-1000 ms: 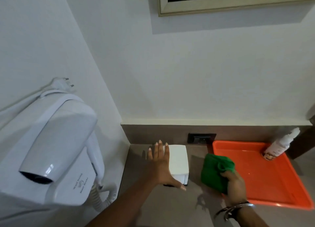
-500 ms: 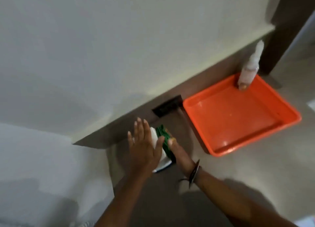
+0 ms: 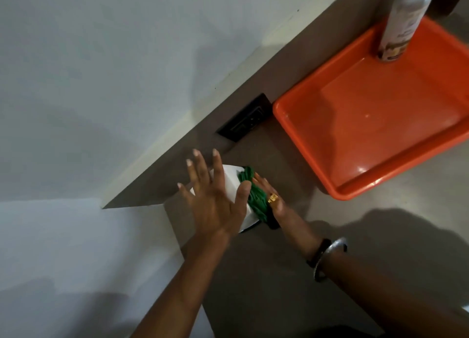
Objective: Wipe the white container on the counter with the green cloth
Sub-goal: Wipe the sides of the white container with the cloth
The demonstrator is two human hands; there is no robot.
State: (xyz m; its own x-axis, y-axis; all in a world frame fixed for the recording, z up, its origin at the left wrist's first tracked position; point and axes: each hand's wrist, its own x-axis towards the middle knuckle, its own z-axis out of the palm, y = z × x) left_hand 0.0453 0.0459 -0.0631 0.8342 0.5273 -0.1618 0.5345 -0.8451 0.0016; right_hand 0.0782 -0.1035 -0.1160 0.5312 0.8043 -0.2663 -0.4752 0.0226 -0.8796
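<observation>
The white container (image 3: 230, 182) stands on the grey-brown counter (image 3: 266, 274) close to the back corner. My left hand (image 3: 214, 200) lies flat on its top with fingers spread, steadying it and covering most of it. My right hand (image 3: 272, 199), wearing a gold ring, presses the green cloth (image 3: 256, 198) flat against the container's right side. The container's lower part is hidden behind the cloth and my hands.
An orange tray (image 3: 304, 139) sits on the counter to the right, with a white spray bottle (image 3: 403, 20) standing in its far corner. A black wall socket (image 3: 243, 121) is in the backsplash just behind the container. White walls close in on the left and back.
My right hand has brought the green cloth from beside the container onto its right side. My left hand has stayed on top. The camera has tilted and moved closer.
</observation>
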